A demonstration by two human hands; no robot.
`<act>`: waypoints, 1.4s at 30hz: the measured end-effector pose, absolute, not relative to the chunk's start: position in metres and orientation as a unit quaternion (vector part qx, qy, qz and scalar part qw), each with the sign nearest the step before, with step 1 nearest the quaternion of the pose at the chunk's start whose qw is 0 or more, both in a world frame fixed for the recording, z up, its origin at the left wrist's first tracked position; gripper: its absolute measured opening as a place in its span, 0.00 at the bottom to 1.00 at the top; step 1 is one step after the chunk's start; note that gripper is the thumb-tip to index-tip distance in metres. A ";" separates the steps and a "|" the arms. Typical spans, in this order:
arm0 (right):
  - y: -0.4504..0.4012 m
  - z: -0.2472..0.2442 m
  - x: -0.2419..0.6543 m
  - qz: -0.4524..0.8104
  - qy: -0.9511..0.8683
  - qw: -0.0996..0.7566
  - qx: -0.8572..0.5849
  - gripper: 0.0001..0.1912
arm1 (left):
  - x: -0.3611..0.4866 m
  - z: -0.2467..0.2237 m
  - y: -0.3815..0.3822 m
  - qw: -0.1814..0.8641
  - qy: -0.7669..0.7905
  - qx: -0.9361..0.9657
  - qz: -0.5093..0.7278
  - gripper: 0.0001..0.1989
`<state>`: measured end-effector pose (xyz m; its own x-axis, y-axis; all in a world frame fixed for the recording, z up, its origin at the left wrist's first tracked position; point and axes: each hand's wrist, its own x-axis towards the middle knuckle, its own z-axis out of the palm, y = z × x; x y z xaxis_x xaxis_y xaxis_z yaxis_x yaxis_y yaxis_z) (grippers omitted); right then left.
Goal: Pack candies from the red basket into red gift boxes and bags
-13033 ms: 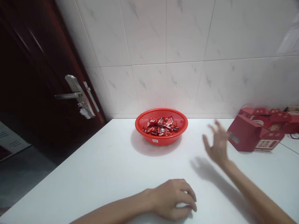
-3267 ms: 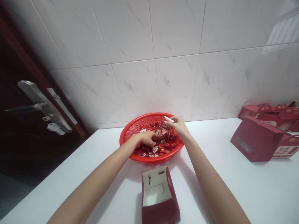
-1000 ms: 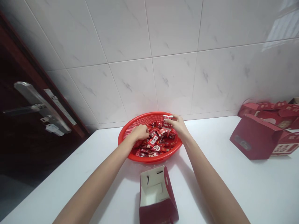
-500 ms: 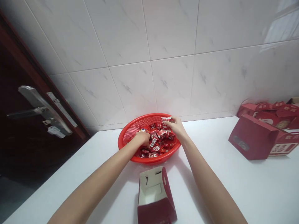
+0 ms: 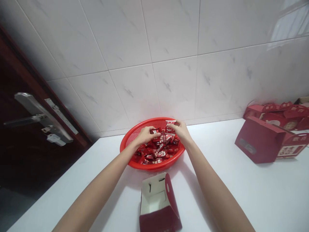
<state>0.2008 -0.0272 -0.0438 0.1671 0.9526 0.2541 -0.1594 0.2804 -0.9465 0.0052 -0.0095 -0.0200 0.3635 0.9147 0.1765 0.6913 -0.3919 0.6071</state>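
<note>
A red plastic basket with mesh sides holds a heap of red-wrapped candies. Over its left half, my left hand pinches a small dark red candy packet between thumb and fingers. At the back right of the rim, my right hand grips a red and white candy packet, held upright. In front of the basket stands an open dark red carton with a white inside; neither hand touches it.
Folded dark red gift boxes with handles stand on the white table at the right. A tiled wall rises behind the basket. On the left is a dark door with a metal handle.
My left hand has risen out of the candies, now with a packet in its fingers. My right hand still holds its packet in nearly the same place. The view has shifted slightly.
</note>
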 end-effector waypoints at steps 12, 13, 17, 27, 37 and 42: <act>-0.026 -0.046 0.202 0.437 -0.486 0.636 -0.411 0.11 | 0.006 -0.018 -0.012 0.280 0.477 0.774 0.307 0.22; -0.026 -0.046 0.202 0.439 -0.487 0.635 -0.409 0.11 | 0.007 -0.017 -0.013 0.285 0.476 0.772 0.310 0.21; -0.026 -0.047 0.202 0.454 -0.488 0.628 -0.402 0.15 | 0.009 -0.013 -0.017 0.303 0.458 0.768 0.330 0.19; -0.039 -0.038 0.200 0.528 -0.508 0.569 -0.374 0.14 | 0.012 -0.014 -0.015 0.338 0.405 0.774 0.350 0.23; -0.033 -0.040 0.199 0.484 -0.456 0.610 -0.431 0.07 | 0.012 -0.016 -0.019 0.404 0.445 0.780 0.173 0.11; -0.031 -0.038 0.200 0.492 -0.433 0.617 -0.437 0.07 | 0.017 -0.019 -0.032 0.276 0.439 0.851 -0.086 0.16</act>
<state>0.2001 -0.0312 -0.0385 0.1416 0.9844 0.1043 -0.2283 0.1349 -0.9642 0.0170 -0.0316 -0.0188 0.5995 0.6995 -0.3889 0.7946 -0.4623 0.3935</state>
